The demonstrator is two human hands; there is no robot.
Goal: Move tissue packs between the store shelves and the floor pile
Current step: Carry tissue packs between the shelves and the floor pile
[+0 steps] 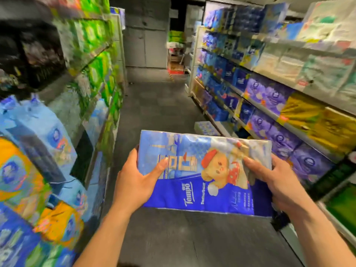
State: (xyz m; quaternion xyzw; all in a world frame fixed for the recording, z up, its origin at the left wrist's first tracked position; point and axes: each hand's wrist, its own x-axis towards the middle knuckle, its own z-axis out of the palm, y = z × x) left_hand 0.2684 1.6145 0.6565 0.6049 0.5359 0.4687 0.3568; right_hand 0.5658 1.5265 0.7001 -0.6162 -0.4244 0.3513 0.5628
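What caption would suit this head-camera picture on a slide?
Left hand and right hand hold a blue tissue pack in an aisle between stocked shelves.

Bright, even light fills the aisle, going dimmer toward the far wall point(146, 45). The left shelves point(57, 93) smear with heavy blur and wide-angle stretch at the edge, while the tissue pack point(202, 170) at centre reads sharp and faintly glossy.

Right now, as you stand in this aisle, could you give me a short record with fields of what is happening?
Place: store aisle, stocked shelves on both sides
Held: blue Tempo tissue pack with a bear print, carried flat above the floor
Left hand: grips the pack's left end, thumb on top
Right hand: grips the right end
On floor: pale blue pack at the foot of the right shelves
Right shelves hold: purple packs, yellow packs
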